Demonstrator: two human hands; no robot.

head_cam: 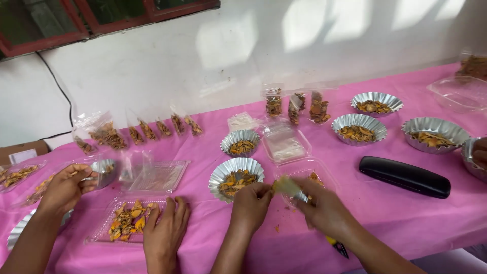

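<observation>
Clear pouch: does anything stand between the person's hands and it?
Nothing visible does: the left hand and right hand both already pinch the clear pouch, just right of the foil cup of orange pieces.

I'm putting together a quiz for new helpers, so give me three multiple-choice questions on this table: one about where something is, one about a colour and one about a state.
1. Where does the black case lie?
A. Right of the right hand
B. Among the bags by the wall
C. Inside a clear tray

2. What colour is the tablecloth?
A. White
B. Pink
C. Green

3. How is the foil cup beside the left hand?
A. Empty
B. Upside down
C. Upright, holding orange-yellow pieces

Answers: 1 A, it rests on bare cloth to that hand's right. 2 B, pink cloth covers the whole table. 3 C, the pieces show inside its open top.
</observation>
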